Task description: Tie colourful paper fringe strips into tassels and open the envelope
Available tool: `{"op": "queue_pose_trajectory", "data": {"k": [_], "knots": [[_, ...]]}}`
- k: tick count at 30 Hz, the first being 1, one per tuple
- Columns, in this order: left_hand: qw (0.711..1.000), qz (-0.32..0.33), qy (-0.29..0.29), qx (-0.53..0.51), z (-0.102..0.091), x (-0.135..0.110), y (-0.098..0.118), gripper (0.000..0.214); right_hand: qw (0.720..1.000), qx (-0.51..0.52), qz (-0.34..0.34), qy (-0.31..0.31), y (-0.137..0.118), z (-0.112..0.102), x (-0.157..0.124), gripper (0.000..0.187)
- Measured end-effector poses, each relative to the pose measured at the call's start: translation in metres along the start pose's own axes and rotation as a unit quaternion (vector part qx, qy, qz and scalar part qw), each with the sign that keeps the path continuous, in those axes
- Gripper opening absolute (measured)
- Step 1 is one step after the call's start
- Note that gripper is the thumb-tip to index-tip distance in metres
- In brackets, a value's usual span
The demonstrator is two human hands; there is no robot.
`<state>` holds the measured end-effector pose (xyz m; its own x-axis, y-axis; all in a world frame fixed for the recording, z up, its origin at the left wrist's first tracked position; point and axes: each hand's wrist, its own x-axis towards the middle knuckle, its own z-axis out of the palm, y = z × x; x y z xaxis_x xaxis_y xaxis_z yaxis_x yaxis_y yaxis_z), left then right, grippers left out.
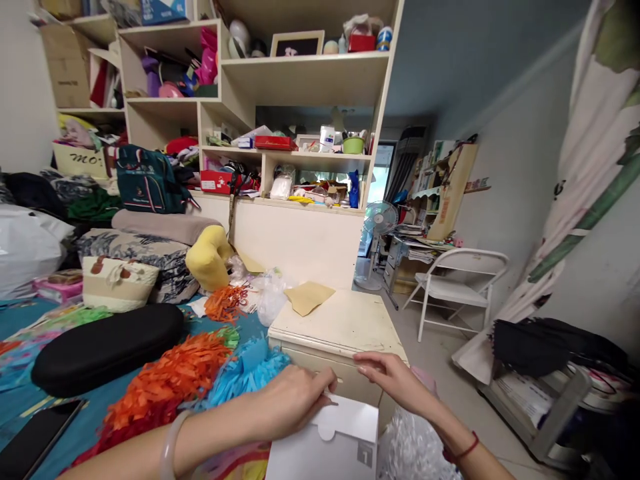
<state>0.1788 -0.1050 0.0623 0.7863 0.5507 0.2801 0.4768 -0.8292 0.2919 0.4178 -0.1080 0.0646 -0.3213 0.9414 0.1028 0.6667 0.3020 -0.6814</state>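
A white cardboard box with a tucked lid flap and a grey square marked "1" stands at the bottom centre. My left hand, a pale bangle on its wrist, is closed at the box's upper left edge; its fingertips are partly hidden. To the right, my right hand, wearing a red cord, is held above the box's far right corner. Its fingers are stretched out and hold nothing. Blue paper-strip pom-pom lies beside my left hand, with an orange pom-pom farther left.
Behind the box stands a cream cabinet with a brown paper piece on top. A black case and a phone lie at left. Silvery tinsel sits at lower right. A white folding chair stands beyond.
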Motion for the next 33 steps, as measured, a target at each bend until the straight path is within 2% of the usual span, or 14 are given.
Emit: {"op": "queue_pose_trajectory", "data": {"k": [3, 5, 6, 7, 9, 10, 11, 14, 16, 22, 27, 30, 33], "knots": [[0.999, 0.004, 0.004, -0.035, -0.002, 0.003, 0.001, 0.009, 0.993, -0.046, -0.054, -0.097, -0.041, 0.006, -0.006, 0.034], [0.995, 0.0, 0.02, -0.094, -0.006, -0.001, 0.0, 0.015, 0.986, -0.089, -0.077, -0.12, -0.058, 0.015, -0.008, 0.026], [0.986, -0.012, 0.035, -0.16, -0.005, -0.005, -0.001, 0.021, 0.983, -0.11, -0.085, -0.119, -0.062, 0.019, -0.008, 0.021], [0.968, -0.03, 0.052, -0.244, -0.003, -0.01, -0.003, 0.029, 0.981, -0.128, -0.091, -0.115, -0.064, 0.022, -0.009, 0.018], [0.904, -0.076, 0.082, -0.414, 0.011, -0.019, -0.007, 0.037, 0.975, -0.157, -0.108, -0.114, -0.063, 0.026, -0.008, 0.015], [0.875, -0.095, 0.093, -0.466, 0.021, -0.023, -0.009, 0.037, 0.972, -0.168, -0.118, -0.116, -0.062, 0.026, -0.008, 0.015], [0.858, -0.108, 0.103, -0.492, 0.032, -0.027, -0.01, 0.034, 0.969, -0.176, -0.13, -0.119, -0.061, 0.026, -0.008, 0.018], [0.83, -0.128, 0.124, -0.528, 0.058, -0.031, -0.011, 0.034, 0.96, -0.183, -0.162, -0.135, -0.063, 0.025, -0.007, 0.025], [0.811, -0.136, 0.124, -0.556, 0.064, -0.032, -0.009, 0.037, 0.957, -0.175, -0.172, -0.157, -0.069, 0.024, -0.006, 0.021], [0.765, -0.136, 0.082, -0.624, 0.055, -0.036, -0.006, 0.04, 0.951, -0.128, -0.145, -0.24, -0.082, 0.014, 0.0, 0.011], [0.724, -0.144, 0.041, -0.673, 0.056, -0.034, 0.0, 0.04, 0.939, -0.085, -0.085, -0.323, -0.074, 0.006, 0.008, 0.003], [0.707, -0.153, 0.031, -0.689, 0.058, -0.031, 0.002, 0.044, 0.929, -0.057, -0.053, -0.363, -0.065, 0.006, 0.013, 0.009], [0.697, -0.165, 0.045, -0.696, 0.059, -0.032, 0.002, 0.043, 0.928, -0.044, -0.034, -0.368, -0.058, 0.009, 0.014, 0.015]]}}
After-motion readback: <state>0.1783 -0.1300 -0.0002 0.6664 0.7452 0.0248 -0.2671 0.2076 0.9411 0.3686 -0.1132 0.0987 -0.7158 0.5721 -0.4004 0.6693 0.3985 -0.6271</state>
